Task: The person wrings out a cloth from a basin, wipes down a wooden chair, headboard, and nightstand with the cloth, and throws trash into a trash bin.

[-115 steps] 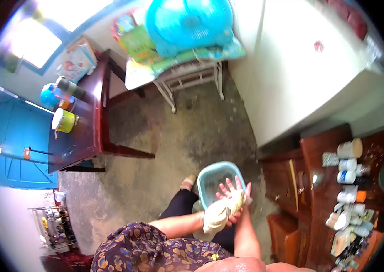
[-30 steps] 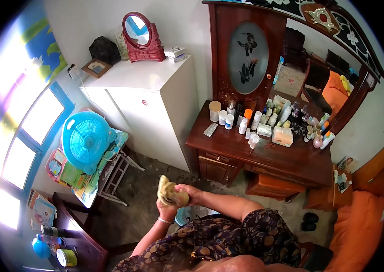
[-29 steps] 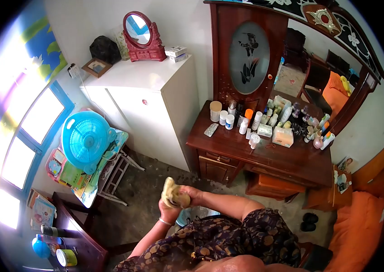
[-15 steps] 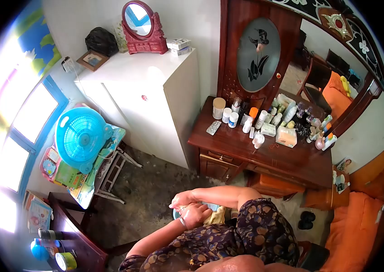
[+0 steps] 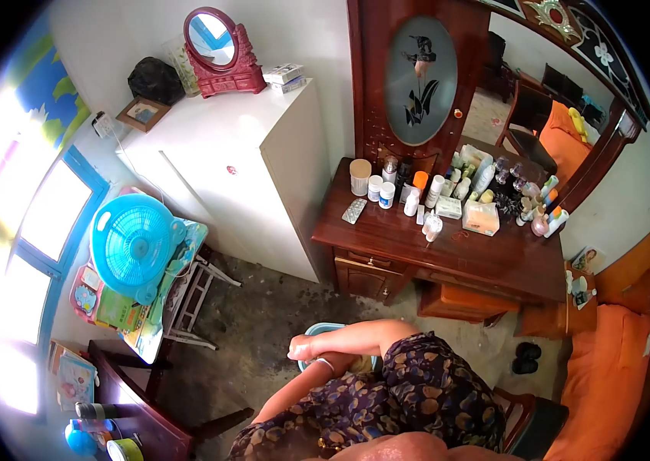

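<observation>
A light blue basin [image 5: 323, 329] stands low in front of my lap, partly covered by my arms. My right hand [image 5: 302, 348] is closed at the basin's left rim, its forearm crossing over my left hand. Whatever it holds, if anything, is hidden. My left hand [image 5: 344, 362], with a silvery bracelet [image 5: 328, 364] at the wrist, reaches over the basin beneath my right forearm. Its fingers are out of sight. A little of a yellowish cloth [image 5: 363, 365] shows beside it, in the basin's right part.
A dark wooden dresser [image 5: 448, 257] with bottles and jars stands ahead, right of a white cabinet [image 5: 194, 161]. At left, a blue fan [image 5: 134, 242] sits on a small folding table [image 5: 187, 307]. A dark table [image 5: 148, 415] is lower left. Black shoes [image 5: 525, 358] lie at right.
My hands were together over the cloth; now my right forearm crosses over my left hand. More of the basin's far rim shows, and less of the cloth. The view has shifted slightly.
</observation>
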The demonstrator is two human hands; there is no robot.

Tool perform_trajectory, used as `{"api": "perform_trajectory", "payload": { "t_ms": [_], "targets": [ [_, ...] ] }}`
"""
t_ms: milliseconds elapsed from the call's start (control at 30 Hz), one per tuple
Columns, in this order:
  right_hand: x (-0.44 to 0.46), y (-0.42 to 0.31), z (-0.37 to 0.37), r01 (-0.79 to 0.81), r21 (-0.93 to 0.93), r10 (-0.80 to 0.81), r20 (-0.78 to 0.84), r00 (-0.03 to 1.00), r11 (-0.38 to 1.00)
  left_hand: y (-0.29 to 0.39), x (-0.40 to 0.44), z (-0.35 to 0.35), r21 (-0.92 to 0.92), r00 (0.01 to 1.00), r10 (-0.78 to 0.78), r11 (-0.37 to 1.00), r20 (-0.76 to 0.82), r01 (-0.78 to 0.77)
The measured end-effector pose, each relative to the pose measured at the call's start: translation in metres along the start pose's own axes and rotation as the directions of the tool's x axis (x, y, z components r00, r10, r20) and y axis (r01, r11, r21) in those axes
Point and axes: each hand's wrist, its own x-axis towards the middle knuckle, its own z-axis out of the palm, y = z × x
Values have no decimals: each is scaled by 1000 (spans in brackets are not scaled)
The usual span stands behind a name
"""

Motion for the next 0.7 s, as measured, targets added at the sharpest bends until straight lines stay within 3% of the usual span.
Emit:
{"api": "perform_trajectory", "payload": {
  "t_ms": [67, 200, 233, 267, 333, 400, 467, 533, 600, 633, 667, 700],
  "targets": [
    [9, 10, 10, -40, -93, 44, 47, 998, 995, 1, 1, 0, 8, 1000, 24, 1000, 9, -24],
    [1, 9, 1, -178, 14, 177, 26, 984, 984, -1, 5, -3, 19, 995, 100, 995, 24, -101],
    [1, 6, -5, -53, -253, 83, 109, 991, 966, -2, 6, -5, 24, 991, 127, 992, 29, -128],
    [-2, 5, -8, -222, -63, 225, 46, 973, 973, -4, 6, -5, 24, 987, 158, 987, 34, -159],
    [-3, 6, -7, -478, 345, 510, -2, 860, 808, -9, 6, -8, 37, 970, 236, 971, 50, -238],
    [-16, -15, -26, -563, 331, 621, -96, 778, 757, -15, 5, -13, 48, 941, 332, 941, 66, -335],
    [-31, -22, -40, -512, 326, 569, -107, 815, 795, -22, 2, -19, 53, 899, 431, 898, 82, -436],
    [-49, -21, -47, -436, 154, 460, -209, 863, 887, -30, -1, -27, 47, 851, 518, 851, 88, -523],
    [-61, 13, -45, -286, 453, 380, -130, 916, 844, -35, 0, -40, 58, 795, 595, 795, 120, -603],
    [-76, 15, -54, -354, 461, 445, -102, 890, 814, -38, 3, -44, 76, 759, 635, 758, 145, -648],
    [-93, 33, -41, -204, 688, 458, -207, 864, 696, -41, 9, -45, 152, 715, 665, 700, 218, -698],
    [-130, -19, -72, -480, 690, 731, -105, 674, 542, -37, 9, -65, 83, 721, 676, 718, 154, -691]
  ]
}}
